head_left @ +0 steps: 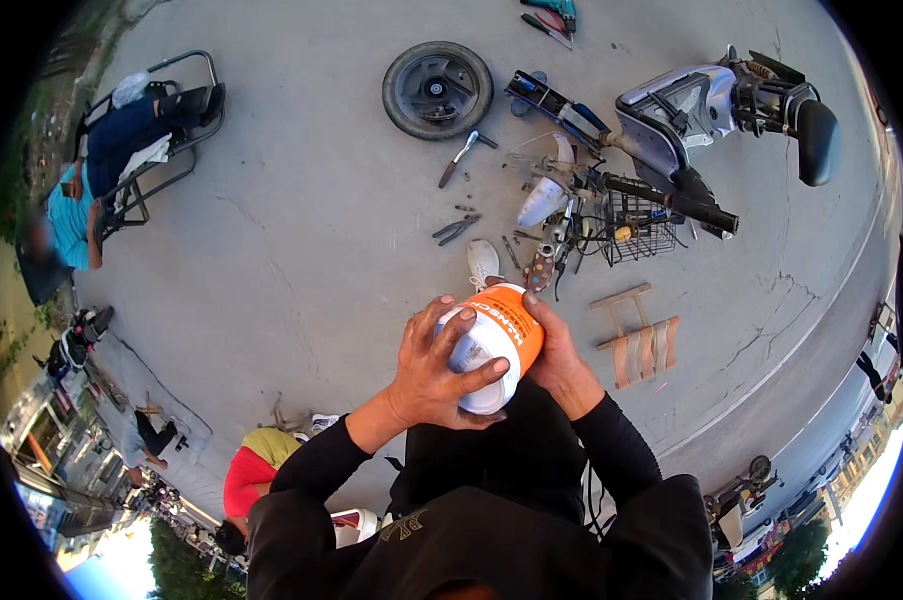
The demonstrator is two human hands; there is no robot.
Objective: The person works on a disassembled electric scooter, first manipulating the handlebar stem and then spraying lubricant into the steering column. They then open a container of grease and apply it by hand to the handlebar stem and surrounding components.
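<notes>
Head view: we look steeply down from head height through a fisheye lens.
Left hand (pixel 430 368), right hand (pixel 562 362): near us.
Pavement (pixel 312 200): farther below, spreading left and right.

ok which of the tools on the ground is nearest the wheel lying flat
The long tool with the brown handle and shiny shaft, just below the wheel; the dark pliers near the white shoe and teal power tool up top lie farther off.
</notes>
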